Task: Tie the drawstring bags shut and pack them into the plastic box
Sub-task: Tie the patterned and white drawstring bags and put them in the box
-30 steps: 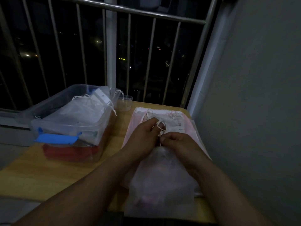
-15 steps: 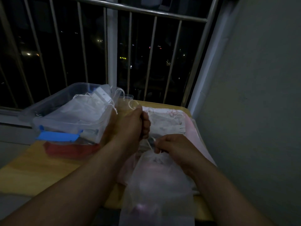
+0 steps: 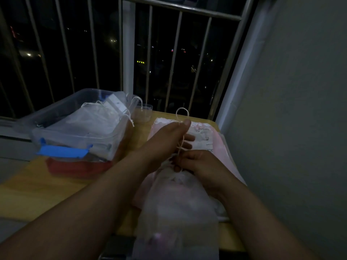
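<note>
Nearest me lies the bag (image 3: 178, 207), a thin see-through one, flat on the bench (image 3: 47, 184). Its long axis runs straight away from my body, bottom toward me and mouth pointing off toward the railing (image 3: 180, 12). My right hand (image 3: 199, 164) sits at that far end, fingers curled in and pinching the gathered neck to hold it down. From the neck the cord (image 3: 181, 145) rises in a taut line, up and away from my right hand to my left hand (image 3: 165, 139). The left hand is the farther one, and it pinches the cord under the thumb, with a small loop standing free above it.

So the pull runs along the bag's length, left hand drawing away while the right anchors. I judge the knot has to be made in the short stretch between them.

Under both hands, and reaching past them, is a pile (image 3: 219, 147) of pale pink fabric pieces. I cannot tell how many there are.

The box (image 3: 75, 136) stands well off to the left of my left hand. It is open, with other bags (image 3: 97, 117) already heaped inside. The left hand is the nearer one for carrying this bag across.
</note>
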